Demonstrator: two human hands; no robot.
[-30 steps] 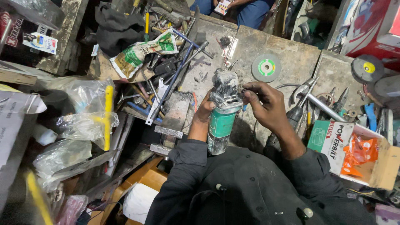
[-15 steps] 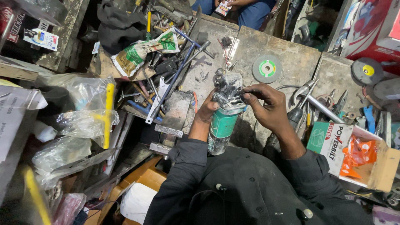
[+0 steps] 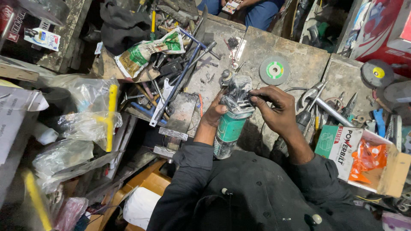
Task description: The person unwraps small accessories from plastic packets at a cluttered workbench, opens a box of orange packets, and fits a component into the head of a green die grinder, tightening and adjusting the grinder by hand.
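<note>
So I've got the angle grinder (image 3: pixel 231 121) standing up close against my chest, green body pointing down toward my lap and the grimy metal gear head on top. My left hand (image 3: pixel 212 114) is wrapped around it right where the green casing meets the metal, fingers closed on the far side so I can't see them all, thumb side facing me. My right hand (image 3: pixel 277 108) is up at the head, fingertips pinched together on some small part near the top; whatever it is, it's too small and dark for me to make out. Judging by the look of it, this thing is top-heavy, stiff, and greasy, so the plastic body is the place to grip; the metal head looks slick and full of edges. Just past my right wrist there's an open cardboard box (image 3: pixel 387 169) with an orange packet (image 3: pixel 364 159) in it, and some pliers (image 3: pixel 311 93) lying near my knuckles. To the left is a heap of wrenches and a blue-handled tool (image 3: pixel 183 76) piled by clear plastic bags (image 3: pixel 83 122). Further out on the worn bench (image 3: pixel 299 55) sits a grey cutting disc with a green label (image 3: pixel 274 70), well apart from the grinder. Way at the back someone else in blue clothes (image 3: pixel 257 13) is sitting.
</note>
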